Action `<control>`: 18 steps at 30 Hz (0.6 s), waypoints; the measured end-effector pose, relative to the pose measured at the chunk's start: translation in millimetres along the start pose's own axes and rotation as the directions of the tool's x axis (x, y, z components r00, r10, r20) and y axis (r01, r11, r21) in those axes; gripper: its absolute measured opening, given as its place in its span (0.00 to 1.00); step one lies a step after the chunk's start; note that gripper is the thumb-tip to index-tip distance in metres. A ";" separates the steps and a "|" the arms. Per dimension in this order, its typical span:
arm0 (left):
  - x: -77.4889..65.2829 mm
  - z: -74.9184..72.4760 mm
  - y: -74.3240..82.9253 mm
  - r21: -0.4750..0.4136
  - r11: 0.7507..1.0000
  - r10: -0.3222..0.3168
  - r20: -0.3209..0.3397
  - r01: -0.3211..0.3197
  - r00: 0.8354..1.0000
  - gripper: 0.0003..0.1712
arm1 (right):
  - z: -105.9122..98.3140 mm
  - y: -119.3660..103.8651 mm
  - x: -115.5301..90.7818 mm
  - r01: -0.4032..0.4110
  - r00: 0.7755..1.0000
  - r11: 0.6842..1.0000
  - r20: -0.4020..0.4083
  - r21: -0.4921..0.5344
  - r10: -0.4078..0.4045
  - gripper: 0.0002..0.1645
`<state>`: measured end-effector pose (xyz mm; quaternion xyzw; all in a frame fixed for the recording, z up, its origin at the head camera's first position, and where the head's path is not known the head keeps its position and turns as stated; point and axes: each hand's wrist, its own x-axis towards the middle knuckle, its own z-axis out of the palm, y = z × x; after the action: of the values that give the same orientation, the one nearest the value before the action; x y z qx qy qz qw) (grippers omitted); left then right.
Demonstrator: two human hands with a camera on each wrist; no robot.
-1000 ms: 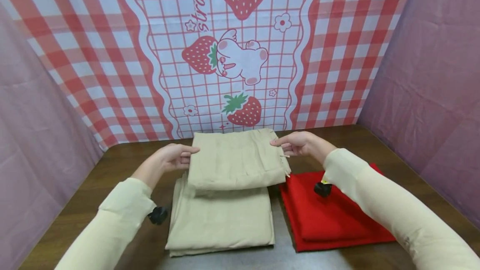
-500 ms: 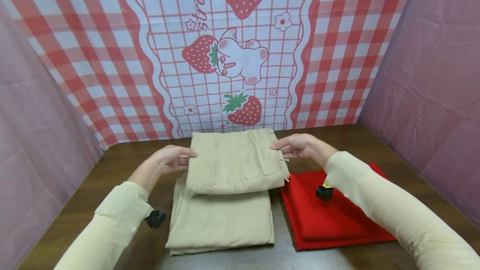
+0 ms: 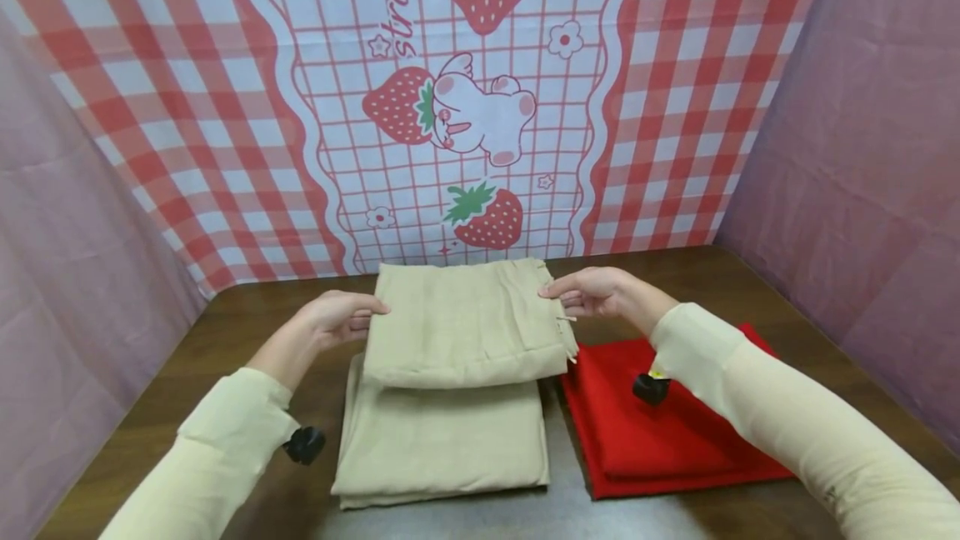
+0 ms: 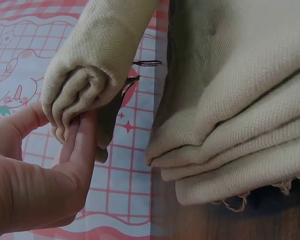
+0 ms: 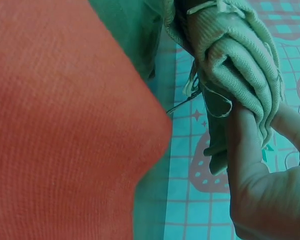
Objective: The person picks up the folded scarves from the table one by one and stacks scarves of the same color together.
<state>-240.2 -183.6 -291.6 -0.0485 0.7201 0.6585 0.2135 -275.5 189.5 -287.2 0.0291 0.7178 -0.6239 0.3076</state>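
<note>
My left hand (image 3: 333, 319) and right hand (image 3: 596, 290) hold a folded, fringed beige cloth (image 3: 465, 315) by its two side edges, thumbs on top. In the left wrist view, thumb and fingers pinch the rolled layers of this cloth (image 4: 97, 55). The right wrist view has thumb and fingers pinching its other end (image 5: 240, 60), where loose threads hang. A second folded beige cloth (image 3: 450, 440) lies on the table in front of it, partly covered by the held cloth. Its stacked folds and fringe show close up in the left wrist view.
A folded red cloth (image 3: 667, 432) lies on the right of the table (image 3: 150, 440), below my right forearm. Behind the table hangs a checked strawberry-print cloth (image 3: 345, 190); pink curtains (image 3: 847, 173) close off both sides. Small black devices (image 3: 303, 445) sit at both wrists.
My left hand has drifted slightly left, and the held cloth's left edge has gone with it. The cloth's front edge sits a little lower. The right hand has barely moved.
</note>
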 end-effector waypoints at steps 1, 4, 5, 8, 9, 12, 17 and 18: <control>-1.5 -1.2 -0.1 -0.001 1.000 -0.001 -0.001 0.001 1.000 0.22 | 1.2 -0.3 0.0 0.001 1.000 1.000 0.004 -0.010 -0.001 0.21; -5.6 -4.1 -0.5 -0.008 1.000 -0.002 0.007 0.002 1.000 0.24 | 4.2 -0.5 -1.0 0.004 1.000 1.000 0.014 -0.023 -0.004 0.17; -6.9 -4.5 -0.4 -0.008 1.000 0.000 0.012 0.001 1.000 0.23 | 4.7 -0.2 -1.7 0.006 1.000 1.000 0.017 -0.023 -0.005 0.13; -10.5 -6.4 -1.2 -0.007 1.000 0.002 0.024 -0.002 1.000 0.20 | 7.2 1.1 -4.2 0.011 1.000 1.000 0.022 -0.018 -0.011 0.07; -12.0 -7.1 -1.7 -0.003 1.000 0.003 0.028 -0.003 1.000 0.19 | 8.3 1.5 -5.1 0.015 0.999 1.000 0.029 -0.017 -0.014 0.09; -15.8 -8.5 -3.3 0.009 1.000 0.001 0.025 -0.001 1.000 0.18 | 12.7 3.1 -8.4 0.020 0.999 1.000 0.034 -0.009 -0.019 0.14; -19.3 -10.1 -7.1 0.022 1.000 -0.008 0.024 0.007 1.000 0.24 | 18.8 7.0 -14.2 0.027 0.999 1.000 0.022 0.004 -0.027 0.14; -19.7 -10.3 -7.9 0.021 1.000 -0.010 0.026 0.009 1.000 0.26 | 19.7 7.6 -15.2 0.024 0.999 1.000 0.026 0.017 -0.024 0.14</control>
<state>-222.1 -198.8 -291.1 -0.0413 0.7237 0.6506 0.2264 -252.0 178.4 -287.3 0.0148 0.7088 -0.6338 0.3094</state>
